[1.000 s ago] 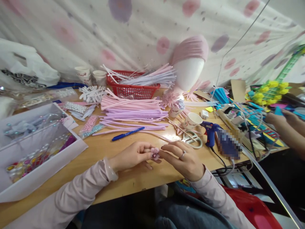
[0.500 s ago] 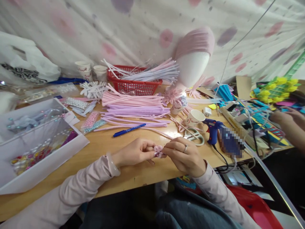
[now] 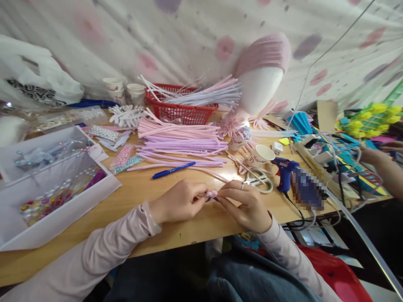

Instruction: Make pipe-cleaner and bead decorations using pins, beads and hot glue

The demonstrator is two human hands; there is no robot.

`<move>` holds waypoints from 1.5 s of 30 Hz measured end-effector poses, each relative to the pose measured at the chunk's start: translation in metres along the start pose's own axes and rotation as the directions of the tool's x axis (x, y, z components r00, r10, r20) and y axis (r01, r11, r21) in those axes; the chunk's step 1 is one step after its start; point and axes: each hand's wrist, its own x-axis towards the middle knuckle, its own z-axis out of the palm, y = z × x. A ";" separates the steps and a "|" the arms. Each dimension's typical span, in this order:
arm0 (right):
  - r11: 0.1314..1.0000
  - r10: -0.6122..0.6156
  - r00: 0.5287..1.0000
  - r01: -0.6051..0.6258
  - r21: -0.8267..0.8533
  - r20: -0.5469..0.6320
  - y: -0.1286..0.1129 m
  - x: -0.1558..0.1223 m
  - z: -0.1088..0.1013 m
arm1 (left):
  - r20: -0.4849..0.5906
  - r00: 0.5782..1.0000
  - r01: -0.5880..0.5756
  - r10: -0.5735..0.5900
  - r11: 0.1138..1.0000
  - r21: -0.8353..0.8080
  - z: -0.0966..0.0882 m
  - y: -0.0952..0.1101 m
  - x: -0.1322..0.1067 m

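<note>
Between my hands is a small pink flower that looks made of curled pipe cleaner, with a darker purplish part below. My left hand pinches its left side with thumb and fingers. From the other side, my right hand, with a ring on one finger, grips its right edge. Fingertips cover much of the flower. Just beyond them lie a blue pen, bundles of pink pipe cleaners and lilac pipe cleaners. Pale-handled scissors rest beyond my right hand.
A blue glue gun with its cable stands right of a paper cup. A white box of beads is at left. Behind are a red basket and a foam head. Another person's hand is at far right.
The flower has been tilted, so its round petals no longer face me. My right fingers have shifted around its edge. The whole view has swung slightly left.
</note>
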 end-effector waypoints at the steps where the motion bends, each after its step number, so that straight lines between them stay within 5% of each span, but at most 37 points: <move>1: 0.998 0.044 0.999 -0.044 0.042 -0.004 0.000 0.000 0.001 | -0.008 1.000 -0.025 0.026 0.999 0.042 0.001 -0.001 -0.001; 5: 0.953 0.239 0.971 -0.240 0.185 0.028 0.000 0.001 0.005 | -0.019 0.995 -0.094 0.099 0.979 0.180 0.004 -0.005 -0.004; 7: 0.877 0.388 0.920 -0.386 0.287 0.054 0.002 0.002 0.008 | -0.028 0.992 -0.113 0.122 0.969 0.220 0.006 -0.007 -0.005; 10: 0.610 0.613 0.770 -0.603 0.514 0.176 0.008 0.003 0.014 | -0.056 0.986 -0.136 0.155 0.957 0.255 0.007 -0.009 -0.005; 13: 0.284 0.697 0.625 -0.689 0.667 0.350 0.013 0.005 0.020 | -0.058 0.982 -0.161 0.182 0.951 0.263 0.007 -0.007 -0.004; 16: 0.124 0.678 0.564 -0.719 0.683 0.471 0.013 0.005 0.021 | -0.057 0.988 -0.127 0.147 0.957 0.262 0.007 -0.004 -0.003; 18: 0.218 0.641 0.617 -0.716 0.663 0.456 0.011 0.003 0.017 | -0.077 0.996 -0.033 0.050 0.979 0.201 0.005 -0.002 -0.002; 22: 0.589 0.533 0.776 -0.627 0.509 0.338 0.003 -0.003 0.010 | -0.018 0.988 0.150 -0.152 0.985 -0.080 0.000 0.000 0.000; 27: 0.797 0.493 0.837 -0.544 0.262 0.239 -0.003 -0.003 0.019 | -0.002 0.987 0.159 -0.162 0.972 -0.171 -0.001 0.002 0.000; 31: 0.863 0.452 0.883 -0.469 0.190 0.128 -0.002 -0.001 0.029 | 0.071 0.973 0.229 -0.218 0.918 -0.325 -0.002 0.004 0.001; 39: 0.953 0.234 0.972 -0.227 0.200 -0.011 -0.002 -0.010 0.035 | 0.197 0.935 0.347 -0.296 0.636 -0.690 0.001 0.003 0.004; 45: 0.801 0.427 0.900 -0.422 0.424 0.088 -0.006 -0.003 0.034 | 0.043 0.968 0.226 -0.246 0.785 -0.577 0.001 0.007 0.000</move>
